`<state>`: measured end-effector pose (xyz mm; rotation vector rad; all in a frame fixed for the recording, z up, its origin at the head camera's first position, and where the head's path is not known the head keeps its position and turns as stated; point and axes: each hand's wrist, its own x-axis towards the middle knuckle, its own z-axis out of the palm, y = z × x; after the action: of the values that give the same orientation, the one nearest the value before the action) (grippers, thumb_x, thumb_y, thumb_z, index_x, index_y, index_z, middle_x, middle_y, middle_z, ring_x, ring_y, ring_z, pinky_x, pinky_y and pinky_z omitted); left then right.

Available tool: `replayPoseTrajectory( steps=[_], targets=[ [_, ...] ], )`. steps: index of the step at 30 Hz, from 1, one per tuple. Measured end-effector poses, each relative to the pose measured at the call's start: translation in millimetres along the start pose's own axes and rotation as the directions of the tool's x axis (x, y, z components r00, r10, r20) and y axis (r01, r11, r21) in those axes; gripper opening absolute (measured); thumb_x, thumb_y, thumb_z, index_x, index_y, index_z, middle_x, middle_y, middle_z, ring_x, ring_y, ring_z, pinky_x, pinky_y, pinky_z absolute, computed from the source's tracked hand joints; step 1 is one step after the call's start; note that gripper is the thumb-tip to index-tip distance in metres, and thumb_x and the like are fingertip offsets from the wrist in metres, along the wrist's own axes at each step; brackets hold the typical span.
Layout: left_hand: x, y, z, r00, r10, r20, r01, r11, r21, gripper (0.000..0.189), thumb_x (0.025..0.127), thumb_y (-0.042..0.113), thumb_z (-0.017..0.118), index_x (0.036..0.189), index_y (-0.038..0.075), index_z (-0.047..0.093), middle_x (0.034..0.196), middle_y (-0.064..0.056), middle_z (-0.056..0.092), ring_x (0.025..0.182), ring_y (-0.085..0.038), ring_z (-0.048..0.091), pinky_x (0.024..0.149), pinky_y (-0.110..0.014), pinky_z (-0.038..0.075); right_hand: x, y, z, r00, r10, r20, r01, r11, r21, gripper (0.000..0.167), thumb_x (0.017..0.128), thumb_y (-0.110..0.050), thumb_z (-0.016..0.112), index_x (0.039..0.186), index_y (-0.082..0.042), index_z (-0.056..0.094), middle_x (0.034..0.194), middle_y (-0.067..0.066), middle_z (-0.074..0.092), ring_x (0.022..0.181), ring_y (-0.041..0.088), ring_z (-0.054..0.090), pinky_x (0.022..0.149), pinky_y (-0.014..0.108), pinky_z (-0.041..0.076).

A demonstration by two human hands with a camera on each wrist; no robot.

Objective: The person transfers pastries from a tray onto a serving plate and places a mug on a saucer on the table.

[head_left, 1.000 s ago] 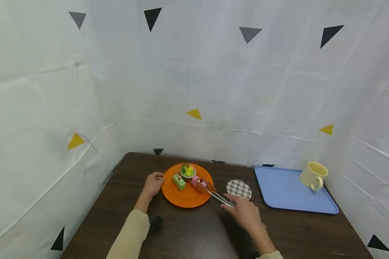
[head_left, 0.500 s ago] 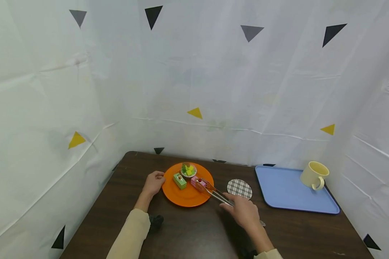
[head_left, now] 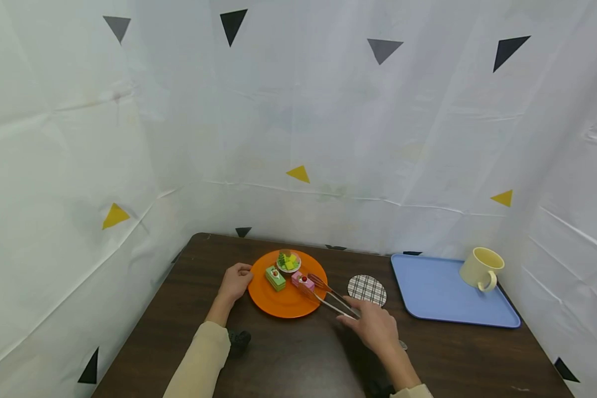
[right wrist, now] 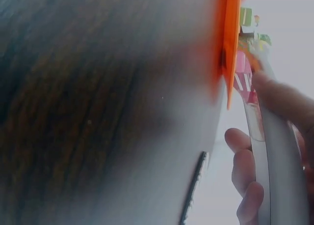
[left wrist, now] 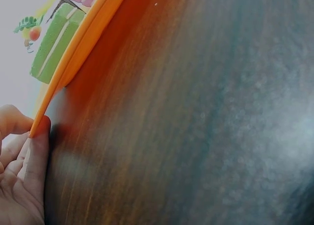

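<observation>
My left hand [head_left: 236, 284] pinches the left rim of an orange plate [head_left: 273, 307] between thumb and fingers, clearly seen in the left wrist view. On the plate sit a green cake slice [head_left: 276, 279], a pink cake slice [head_left: 303, 282] with a red berry on top, and a small cup of yellow and green pieces [head_left: 288, 262]. My right hand [head_left: 375, 326] grips metal tongs [head_left: 335, 303] whose reddish tips are spread apart, one on either side of the pink slice. In the right wrist view, thumb and fingers lie along the tongs' arms [right wrist: 282, 171].
A round checked coaster [head_left: 367, 290] lies right of the plate, beyond my right hand. A blue tray [head_left: 443, 293] farther right bears a yellow mug [head_left: 481, 268]. Part of a metal utensil [head_left: 403, 345] shows beside my right wrist. White sheeting [head_left: 348, 127] stands behind the table.
The tongs have spread open around the pink cake slice, which they were closed on earlier. My left hand stays at the plate's rim.
</observation>
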<state>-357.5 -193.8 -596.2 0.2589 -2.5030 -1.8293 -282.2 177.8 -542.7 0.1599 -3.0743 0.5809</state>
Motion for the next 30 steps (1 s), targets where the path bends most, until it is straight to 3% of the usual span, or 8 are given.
replayPoseTrajectory(
  steps=[6, 13, 21, 24, 30],
  targets=[
    [-0.8, 1.1, 0.3, 1.0, 0.005, -0.001, -0.005, 1.0, -0.003, 0.035, 0.108, 0.013, 0.058, 0.138, -0.003, 0.064, 0.126, -0.023, 0.069, 0.112, -0.033, 0.067, 0.089, -0.034, 0.056, 1.0, 3, 1, 1.0, 0.023, 0.005, -0.023, 1.0, -0.004, 0.073, 0.08, -0.065, 0.087, 0.144, -0.034, 0.071, 0.126, 0.005, 0.079, 0.08, 0.02, 0.065, 0.062, 0.044, 0.05],
    [3.1, -2.3, 1.0, 1.0, -0.013, -0.007, 0.013, 1.0, 0.0, 0.034, 0.107, 0.013, 0.06, 0.137, -0.002, 0.065, 0.124, -0.02, 0.07, 0.11, -0.03, 0.067, 0.09, -0.034, 0.056, -1.0, 11, 1, 0.999, -0.041, 0.004, 0.041, 0.998, 0.037, 0.073, 0.081, -0.06, 0.089, 0.144, -0.03, 0.07, 0.093, -0.01, 0.073, 0.081, 0.017, 0.066, 0.066, 0.048, 0.053],
    [5.3, -2.5, -2.1, 1.0, -0.003, -0.012, 0.003, 1.0, 0.008, 0.036, 0.107, 0.014, 0.06, 0.138, -0.002, 0.064, 0.125, -0.02, 0.069, 0.11, -0.03, 0.067, 0.092, -0.037, 0.056, -7.6, 25, -1, 0.995, -0.1, -0.025, 0.103, 0.981, 0.163, 0.071, 0.083, -0.055, 0.089, 0.147, -0.031, 0.068, 0.098, -0.013, 0.076, 0.078, 0.01, 0.063, 0.077, 0.048, 0.056],
    [5.5, -1.5, -1.4, 1.0, -0.005, -0.005, 0.005, 1.0, 0.005, 0.036, 0.107, 0.014, 0.06, 0.139, -0.002, 0.064, 0.125, -0.021, 0.069, 0.11, -0.03, 0.067, 0.092, -0.038, 0.056, -13.3, 32, -3, 0.996, -0.088, -0.032, 0.093, 0.97, 0.226, 0.07, 0.085, -0.052, 0.089, 0.148, -0.033, 0.067, 0.099, -0.012, 0.076, 0.079, 0.009, 0.061, 0.08, 0.043, 0.055],
    [4.0, -4.6, 0.8, 1.0, -0.017, -0.002, 0.017, 1.0, 0.002, 0.037, 0.107, 0.013, 0.059, 0.14, -0.002, 0.063, 0.127, -0.022, 0.069, 0.113, -0.032, 0.067, 0.094, -0.04, 0.057, -22.8, 52, -9, 0.999, -0.022, -0.03, 0.031, 0.94, 0.341, 0.072, 0.088, -0.049, 0.087, 0.153, -0.029, 0.063, 0.097, -0.009, 0.075, 0.074, 0.012, 0.058, 0.073, 0.033, 0.049]
  ],
)
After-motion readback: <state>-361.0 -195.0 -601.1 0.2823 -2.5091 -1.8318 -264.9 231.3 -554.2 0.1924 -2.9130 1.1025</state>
